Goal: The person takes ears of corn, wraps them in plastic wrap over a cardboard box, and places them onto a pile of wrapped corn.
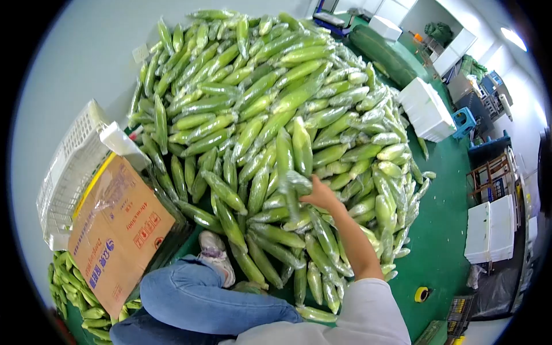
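Note:
A large heap of green ears of corn (247,135), still in their husks and wrapped in clear plastic, fills the middle of the head view. My right hand (319,196) reaches into the heap from the lower right. Its fingers are closed round the end of a wrapped ear of corn (297,183), which is partly blurred. Two upright ears stand out just beyond this hand. My left hand is out of the picture.
On the left, a printed cardboard sheet (123,230) leans against a white plastic crate (75,155), with unwrapped corn (72,287) below. White foam boxes (428,109) and a tape roll (422,294) are on the green floor at right. My shoe (215,259) touches the heap's edge.

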The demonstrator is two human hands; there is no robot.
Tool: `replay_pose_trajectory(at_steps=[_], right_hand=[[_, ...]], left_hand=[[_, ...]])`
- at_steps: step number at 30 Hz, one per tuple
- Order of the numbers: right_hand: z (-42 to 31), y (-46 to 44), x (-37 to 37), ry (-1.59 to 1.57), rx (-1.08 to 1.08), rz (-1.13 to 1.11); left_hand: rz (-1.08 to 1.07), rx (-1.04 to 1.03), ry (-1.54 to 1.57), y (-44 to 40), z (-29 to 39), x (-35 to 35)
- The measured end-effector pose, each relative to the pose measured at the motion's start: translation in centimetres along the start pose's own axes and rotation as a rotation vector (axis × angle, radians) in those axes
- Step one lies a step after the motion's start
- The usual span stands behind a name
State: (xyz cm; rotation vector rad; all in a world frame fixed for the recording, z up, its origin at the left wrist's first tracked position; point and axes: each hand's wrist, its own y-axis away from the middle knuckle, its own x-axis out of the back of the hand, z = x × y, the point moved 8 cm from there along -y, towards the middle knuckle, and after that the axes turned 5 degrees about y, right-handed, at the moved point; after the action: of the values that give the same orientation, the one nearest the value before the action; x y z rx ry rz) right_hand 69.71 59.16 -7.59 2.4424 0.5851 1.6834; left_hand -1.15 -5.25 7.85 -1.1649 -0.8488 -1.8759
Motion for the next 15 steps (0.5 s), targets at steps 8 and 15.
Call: replay_pose_trajectory(at_steps=[8, 15], right_hand=[[-6.6, 9.2, -10.2, 0.520, 0.060, -0.016], [-2.2, 16.7, -13.5, 0.386, -0.096, 0.089]], left_hand=[[-0.006, 0.062, -0.010, 1.6, -4.0, 1.6], [-0.016, 0.111, 0.059, 3.7, -6.3, -1.2]])
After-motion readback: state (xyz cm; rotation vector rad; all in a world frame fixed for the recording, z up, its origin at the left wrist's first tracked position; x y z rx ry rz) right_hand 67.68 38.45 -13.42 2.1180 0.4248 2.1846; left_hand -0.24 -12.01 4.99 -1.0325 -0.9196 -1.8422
